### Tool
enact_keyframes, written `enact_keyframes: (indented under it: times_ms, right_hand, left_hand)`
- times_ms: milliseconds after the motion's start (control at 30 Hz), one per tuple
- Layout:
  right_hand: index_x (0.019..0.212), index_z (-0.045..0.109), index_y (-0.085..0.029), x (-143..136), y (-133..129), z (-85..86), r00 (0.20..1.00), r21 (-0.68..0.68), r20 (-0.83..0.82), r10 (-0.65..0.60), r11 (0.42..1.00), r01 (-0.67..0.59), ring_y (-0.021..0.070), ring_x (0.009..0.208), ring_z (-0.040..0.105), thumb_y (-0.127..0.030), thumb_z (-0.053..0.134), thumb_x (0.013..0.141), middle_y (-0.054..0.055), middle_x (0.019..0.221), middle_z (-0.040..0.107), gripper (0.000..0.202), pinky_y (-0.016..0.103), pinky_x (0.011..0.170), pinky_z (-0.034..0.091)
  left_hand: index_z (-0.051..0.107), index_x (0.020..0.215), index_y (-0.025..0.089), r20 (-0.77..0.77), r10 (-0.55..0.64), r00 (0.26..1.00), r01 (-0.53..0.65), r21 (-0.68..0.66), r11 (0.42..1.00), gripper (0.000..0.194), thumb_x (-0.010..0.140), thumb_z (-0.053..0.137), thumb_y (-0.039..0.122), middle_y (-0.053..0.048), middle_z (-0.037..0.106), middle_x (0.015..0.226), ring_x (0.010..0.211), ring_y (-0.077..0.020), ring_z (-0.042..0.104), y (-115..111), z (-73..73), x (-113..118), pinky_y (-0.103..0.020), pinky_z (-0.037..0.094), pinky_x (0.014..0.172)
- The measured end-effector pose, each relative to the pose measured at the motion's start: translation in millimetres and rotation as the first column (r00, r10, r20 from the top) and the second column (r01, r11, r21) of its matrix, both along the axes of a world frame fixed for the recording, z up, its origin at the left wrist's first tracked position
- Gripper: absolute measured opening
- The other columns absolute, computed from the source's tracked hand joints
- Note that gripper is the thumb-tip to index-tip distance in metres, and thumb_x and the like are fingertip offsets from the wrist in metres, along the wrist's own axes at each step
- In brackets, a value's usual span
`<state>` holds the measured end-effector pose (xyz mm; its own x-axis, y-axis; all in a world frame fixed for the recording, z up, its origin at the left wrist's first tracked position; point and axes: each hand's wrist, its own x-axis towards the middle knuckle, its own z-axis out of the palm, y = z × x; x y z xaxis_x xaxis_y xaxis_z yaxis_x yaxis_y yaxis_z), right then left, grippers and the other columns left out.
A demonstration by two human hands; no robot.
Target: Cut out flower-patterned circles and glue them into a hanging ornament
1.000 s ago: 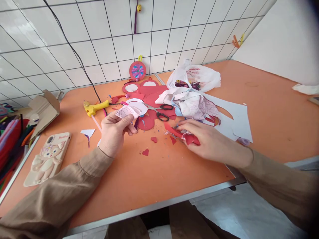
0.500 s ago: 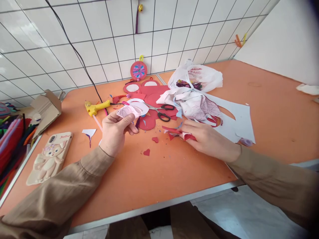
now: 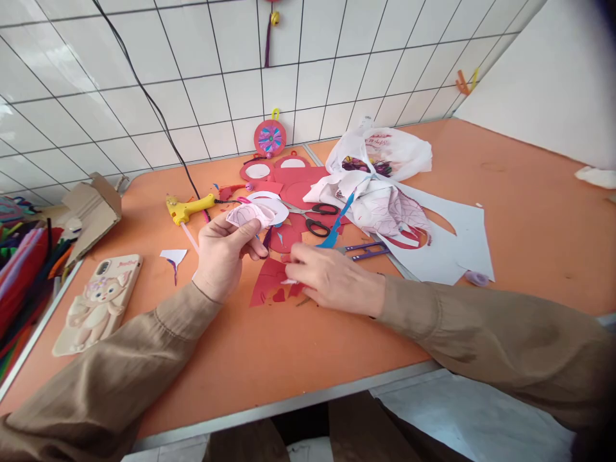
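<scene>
My left hand (image 3: pixel 222 251) pinches a folded white piece with pink lines (image 3: pixel 250 217) between thumb and fingers, above the orange table (image 3: pixel 231 359). To its right, my right hand (image 3: pixel 323 276) is low over the tabletop with its fingers bent at red paper scraps (image 3: pixel 269 276). Its fingertips are partly hidden, and whether it grips a scrap is unclear. Beyond the right hand lie black-handled scissors (image 3: pixel 317 218), a blue strip (image 3: pixel 337 228) and purple thread snips (image 3: pixel 366 250). A white paper ring (image 3: pixel 276 208) lies just behind the left hand's piece.
A yellow glue gun (image 3: pixel 190 208) with a black cord lies back left, a phone in a bear case (image 3: pixel 99 301) at the left. Crumpled white cloth (image 3: pixel 380 202), a plastic bag (image 3: pixel 409 151) and cut white card (image 3: pixel 466 237) lie right of centre. Tiled wall behind.
My right hand has moved left and slightly down, and the red scraps now lie left of it. The blue strip and purple snips have come into sight. My left hand keeps its hold.
</scene>
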<state>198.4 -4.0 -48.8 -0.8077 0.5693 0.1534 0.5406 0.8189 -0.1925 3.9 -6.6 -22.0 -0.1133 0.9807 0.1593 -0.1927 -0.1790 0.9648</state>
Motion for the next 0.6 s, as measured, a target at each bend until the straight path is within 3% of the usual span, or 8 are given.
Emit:
enact_keyframes:
  times_ms: [133,233,333,467,533,600]
  right_hand:
    - [0.121,0.062,-0.012,6.2,17.2,1.7,0.991,-0.021,0.013,-0.134,0.991,0.134,0.0244,0.102,0.064,-0.007,0.058,0.084,0.016,0.13,0.06,0.038,0.032,0.073,0.049]
    - [0.127,0.061,-0.013,4.4,22.4,-3.0,0.996,0.008,0.015,-0.083,0.997,0.083,0.0237,0.101,0.065,-0.002,0.049,0.087,0.014,0.121,0.066,0.043,0.032,0.073,0.048]
    - [0.113,0.067,-0.011,2.0,20.2,-8.2,0.998,0.037,-0.028,-0.054,0.998,0.055,0.0224,0.088,0.063,0.0,0.041,0.09,0.013,0.1,0.067,0.035,0.031,0.069,0.043]
    - [0.084,0.064,-0.014,3.6,18.2,-2.5,0.979,-0.07,-0.171,-0.11,0.993,0.099,0.0174,0.071,0.056,-0.013,0.057,0.087,0.007,0.08,0.062,0.008,0.029,0.064,0.04]
    - [0.068,0.055,-0.018,7.8,19.6,8.9,0.929,-0.217,-0.321,-0.184,0.969,0.117,0.0144,0.065,0.053,-0.026,0.068,0.083,0.001,0.068,0.057,0.021,0.028,0.063,0.04]
    - [0.061,0.048,-0.019,15.9,21.3,25.1,0.842,-0.395,-0.444,-0.306,0.911,0.122,0.0121,0.057,0.049,-0.034,0.071,0.08,-0.003,0.059,0.052,0.033,0.027,0.058,0.04]
  left_hand:
    - [0.073,0.069,0.017,0.028,0.011,1.0,-0.011,-0.021,1.0,0.011,0.065,0.08,0.024,-0.002,0.071,0.062,0.038,-0.0094,0.055,0.9,1.3,0.7,-0.02,0.04,0.036]
    - [0.074,0.07,0.017,0.025,0.015,1.0,-0.014,-0.018,1.0,0.01,0.066,0.08,0.024,-0.001,0.068,0.056,0.038,-0.01,0.056,0.7,2.4,1.1,-0.02,0.04,0.036]
    - [0.074,0.069,0.017,0.03,0.02,0.999,-0.02,-0.02,1.0,0.009,0.066,0.08,0.023,0.0,0.067,0.054,0.038,-0.0099,0.055,0.5,3.8,1.5,-0.02,0.04,0.036]
    - [0.074,0.071,0.017,0.038,0.021,0.999,-0.021,-0.013,1.0,0.008,0.067,0.08,0.022,0.0,0.066,0.053,0.038,-0.0098,0.055,1.6,4.5,0.6,-0.02,0.04,0.036]
    - [0.073,0.069,0.017,0.027,0.012,1.0,-0.012,0.004,1.0,0.007,0.07,0.078,0.023,0.0,0.065,0.051,0.038,-0.0106,0.056,2.0,4.1,-0.5,-0.021,0.041,0.036]
    - [0.072,0.068,0.018,0.018,0.007,1.0,-0.008,0.016,1.0,0.009,0.071,0.077,0.023,0.0,0.066,0.053,0.038,-0.0109,0.056,1.8,3.1,-1.2,-0.021,0.042,0.036]
